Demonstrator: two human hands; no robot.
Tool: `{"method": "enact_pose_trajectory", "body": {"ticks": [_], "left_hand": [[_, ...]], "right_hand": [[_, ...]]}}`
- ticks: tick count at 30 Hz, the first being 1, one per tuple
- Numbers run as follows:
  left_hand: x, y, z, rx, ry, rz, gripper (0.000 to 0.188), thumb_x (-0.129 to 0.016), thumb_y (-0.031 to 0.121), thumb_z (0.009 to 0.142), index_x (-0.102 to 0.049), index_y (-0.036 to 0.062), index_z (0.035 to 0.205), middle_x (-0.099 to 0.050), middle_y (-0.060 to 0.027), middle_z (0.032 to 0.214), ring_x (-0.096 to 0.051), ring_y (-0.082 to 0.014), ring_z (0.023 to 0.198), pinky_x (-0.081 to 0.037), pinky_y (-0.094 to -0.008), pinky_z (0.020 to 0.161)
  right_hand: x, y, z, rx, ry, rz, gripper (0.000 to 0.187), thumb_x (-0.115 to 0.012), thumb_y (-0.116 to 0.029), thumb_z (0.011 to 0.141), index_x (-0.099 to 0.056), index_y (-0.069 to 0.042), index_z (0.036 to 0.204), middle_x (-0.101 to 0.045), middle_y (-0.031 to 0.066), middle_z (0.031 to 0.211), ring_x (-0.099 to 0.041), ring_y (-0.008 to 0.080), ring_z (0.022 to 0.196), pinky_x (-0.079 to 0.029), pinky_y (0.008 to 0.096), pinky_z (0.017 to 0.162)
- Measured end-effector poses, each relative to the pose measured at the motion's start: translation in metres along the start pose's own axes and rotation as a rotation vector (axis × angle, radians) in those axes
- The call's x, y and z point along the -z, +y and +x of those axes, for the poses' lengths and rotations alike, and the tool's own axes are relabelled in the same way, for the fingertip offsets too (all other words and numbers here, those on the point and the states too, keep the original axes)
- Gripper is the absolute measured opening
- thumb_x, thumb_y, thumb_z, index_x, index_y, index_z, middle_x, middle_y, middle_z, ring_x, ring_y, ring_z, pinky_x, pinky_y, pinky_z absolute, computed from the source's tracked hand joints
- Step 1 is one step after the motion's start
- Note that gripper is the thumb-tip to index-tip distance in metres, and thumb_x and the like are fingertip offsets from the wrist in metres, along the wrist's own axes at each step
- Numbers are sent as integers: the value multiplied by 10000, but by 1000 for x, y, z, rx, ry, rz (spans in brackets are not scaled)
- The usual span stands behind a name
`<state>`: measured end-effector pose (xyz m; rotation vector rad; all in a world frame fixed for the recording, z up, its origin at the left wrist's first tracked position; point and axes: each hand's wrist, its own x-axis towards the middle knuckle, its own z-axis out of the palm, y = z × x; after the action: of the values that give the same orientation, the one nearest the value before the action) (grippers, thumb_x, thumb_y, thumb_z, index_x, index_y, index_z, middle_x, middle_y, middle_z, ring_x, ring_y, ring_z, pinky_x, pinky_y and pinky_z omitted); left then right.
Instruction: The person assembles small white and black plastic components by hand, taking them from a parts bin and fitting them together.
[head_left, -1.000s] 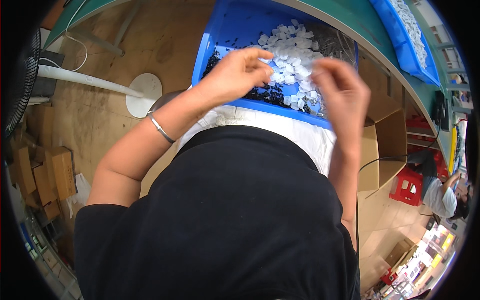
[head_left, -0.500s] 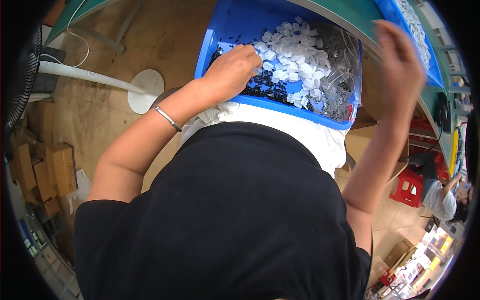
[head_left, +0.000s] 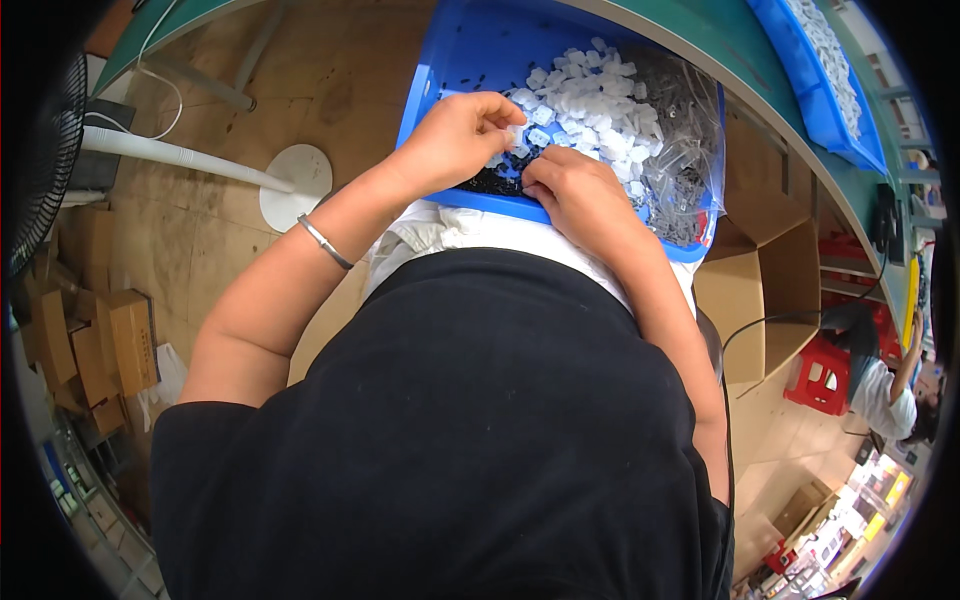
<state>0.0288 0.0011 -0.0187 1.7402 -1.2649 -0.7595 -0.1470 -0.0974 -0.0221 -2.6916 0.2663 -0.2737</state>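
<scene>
A blue plastic bin (head_left: 478,42) rests on my lap. It holds a heap of small translucent white plastic pieces (head_left: 600,110) and many tiny black parts (head_left: 495,184). Over the left part of the bin, my left hand (head_left: 458,140) is closed in a pinch on a white plastic piece (head_left: 517,140). My right hand (head_left: 588,198) reaches in from the right, low over the black parts beside the left hand. Its thumb and fingers are pressed together, and whatever lies between them is too small to make out.
A clear plastic bag (head_left: 682,140) with dark parts lies in the bin's right side. Beyond is a green table (head_left: 735,60) carrying another blue bin (head_left: 825,130). An open cardboard box (head_left: 735,300) stands at right, a fan stand (head_left: 297,187) at left. A person (head_left: 885,395) sits far right.
My right hand has come from beside the table's bin, down and left into the bin on my lap. My left hand stays nearly in place, its fingers slightly shifted.
</scene>
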Motion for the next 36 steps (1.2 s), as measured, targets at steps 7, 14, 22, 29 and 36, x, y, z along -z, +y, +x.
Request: {"method": "enact_pose_trajectory", "body": {"ticks": [7,14,22,29,36], "left_hand": [[5,11,0,255,-74,-362,276,-576,31,890,-597,-34,1157,-686,-119,896,-662,-154,894,-518,-272,838],[3,10,0,226,-85,-369,290,-599,24,862,-613,-37,1145,-650,-101,971,-657,-152,919,-502,-268,862],[4,11,1,209,-78,-324,325,-627,21,845,-618,-25,1166,-627,-64,979,-619,-125,925,-484,-257,861],[4,16,-1,273,-71,-412,303,-616,40,865,-593,-39,1157,-633,-84,971,-631,-133,893,-520,-261,818],[-7,16,-5,239,-109,-441,249,-606,58,890,-598,-38,1120,-644,-90,948,-638,-138,851,-533,-261,796]], "right_hand": [[9,-3,-5,-337,125,595,104,-635,-30,815,-674,-10,909,-663,153,876,-643,301,780,-508,363,719],[3,-7,1,-110,60,235,133,-662,-81,800,-692,-41,924,-667,117,898,-649,305,827,-514,386,758],[-1,-3,2,-114,-20,165,137,-655,-74,803,-696,-49,932,-654,134,893,-632,311,791,-501,388,737],[9,0,-2,-492,156,972,116,-660,-104,869,-688,-10,930,-636,15,750,-562,93,677,-439,245,619],[12,5,-4,-538,186,1300,120,-636,-116,901,-641,-6,948,-648,27,815,-553,68,687,-434,203,615]]}}
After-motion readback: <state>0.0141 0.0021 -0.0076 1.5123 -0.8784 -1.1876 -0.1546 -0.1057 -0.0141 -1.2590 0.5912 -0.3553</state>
